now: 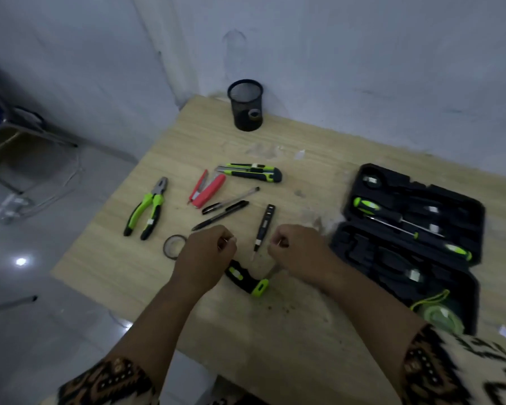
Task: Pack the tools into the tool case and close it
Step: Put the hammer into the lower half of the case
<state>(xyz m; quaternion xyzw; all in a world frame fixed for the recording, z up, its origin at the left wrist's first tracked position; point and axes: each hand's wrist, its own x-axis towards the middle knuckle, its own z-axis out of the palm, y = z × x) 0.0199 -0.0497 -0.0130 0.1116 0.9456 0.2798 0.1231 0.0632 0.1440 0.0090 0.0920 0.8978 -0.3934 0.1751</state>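
A black tool case (462,209) lies open at the table's right, holding two green-handled screwdrivers (392,216) and a green tape measure (438,315). On the table lie green pliers (146,209), a green utility knife (250,171), a black tester screwdriver (264,226), and a black-and-green tool handle (247,280) partly hidden between my wrists. My left hand (206,252) and my right hand (298,248) hover as closed fists above the table's middle. Whether either fist pinches something small is unclear.
A red stapler (206,187), two black pens (225,210) and a tape ring (174,246) lie among the tools. A black mesh cup (246,105) stands at the far corner against the wall. The table's left edge drops to a tiled floor with a chair.
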